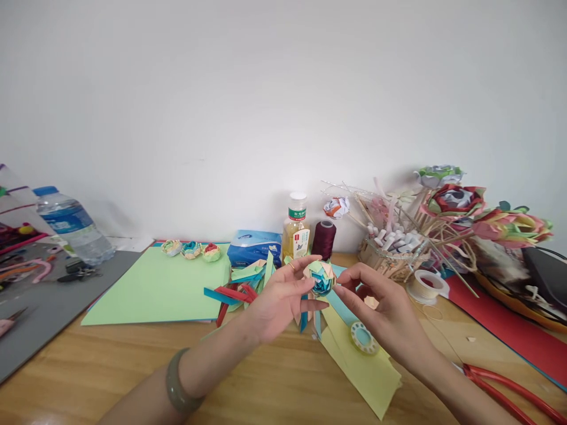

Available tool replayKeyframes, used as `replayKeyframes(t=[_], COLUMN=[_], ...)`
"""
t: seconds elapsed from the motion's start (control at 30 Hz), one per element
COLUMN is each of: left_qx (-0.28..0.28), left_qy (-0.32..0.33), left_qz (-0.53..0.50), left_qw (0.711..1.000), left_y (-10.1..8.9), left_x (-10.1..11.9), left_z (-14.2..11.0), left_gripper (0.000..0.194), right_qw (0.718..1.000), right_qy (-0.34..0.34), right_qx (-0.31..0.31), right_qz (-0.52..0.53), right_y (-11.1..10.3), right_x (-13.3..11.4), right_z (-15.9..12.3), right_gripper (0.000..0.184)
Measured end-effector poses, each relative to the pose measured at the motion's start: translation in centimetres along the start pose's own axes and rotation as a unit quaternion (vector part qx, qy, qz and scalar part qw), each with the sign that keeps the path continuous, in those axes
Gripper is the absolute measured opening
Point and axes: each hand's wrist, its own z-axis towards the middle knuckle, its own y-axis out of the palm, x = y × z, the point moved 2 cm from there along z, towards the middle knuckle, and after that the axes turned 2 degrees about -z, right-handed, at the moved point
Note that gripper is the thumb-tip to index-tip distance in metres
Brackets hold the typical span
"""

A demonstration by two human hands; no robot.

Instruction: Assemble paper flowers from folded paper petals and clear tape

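Over the middle of the table, my left hand (283, 301) grips a small folded paper flower (321, 277) in blue, pale green and peach. Its thumb lies on the near left side, and its other fingers curve behind and below. My right hand (376, 301) has thumb and forefinger pinched together at the flower's right edge; what exactly lies between the fingertips is partly hidden. Three similar paper flowers (191, 250) sit in a row on a light green paper sheet (163, 289). Just behind my left hand is a heap of folded paper strips (248, 277).
Behind the hands stand a blue tissue pack (254, 247), a drink bottle (296, 227) and a dark red thread spool (323, 239). Paper flowers on sticks fill a basket (394, 257). Yellow paper (363, 372), a tape roll (364, 337) and red-handled pliers (505, 389) lie nearby.
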Motion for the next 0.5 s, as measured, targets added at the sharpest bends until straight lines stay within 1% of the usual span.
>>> replayKeyframes(t=[0.07,0.13,0.2,0.27,0.37,0.43,0.5], left_qx=[0.018,0.034,0.044,0.044,0.03,0.007,-0.017], left_qy=[0.018,0.037,0.061,0.078,0.07,0.047,0.037], left_qz=[0.03,0.072,0.13,0.186,0.226,0.229,0.234], left_qw=[0.999,0.996,0.989,0.979,0.971,0.972,0.971], left_y=[0.02,0.09,0.14,0.13,0.01,0.0,0.1], left_x=[0.1,0.17,0.19,0.12,-0.08,-0.16,-0.11], left_z=[0.0,-0.05,-0.12,-0.15,-0.14,-0.17,-0.28], left_gripper=[0.034,0.035,0.037,0.039,0.042,0.051,0.059], right_qw=[1.0,0.998,0.994,0.989,0.984,0.985,0.988], right_qy=[-0.016,-0.042,-0.078,-0.118,-0.154,-0.151,-0.134], right_qx=[0.006,0.029,0.055,0.067,0.067,0.065,0.063], right_qz=[-0.016,-0.032,-0.045,-0.054,-0.062,-0.06,-0.05], right_y=[-0.17,-0.34,-0.41,-0.36,-0.26,-0.33,-0.48], right_x=[-0.15,-0.34,-0.56,-0.78,-0.91,-0.81,-0.64], right_z=[-0.07,-0.21,-0.38,-0.49,-0.53,-0.49,-0.42], right_gripper=[0.01,0.005,0.008,0.014,0.016,0.015,0.013])
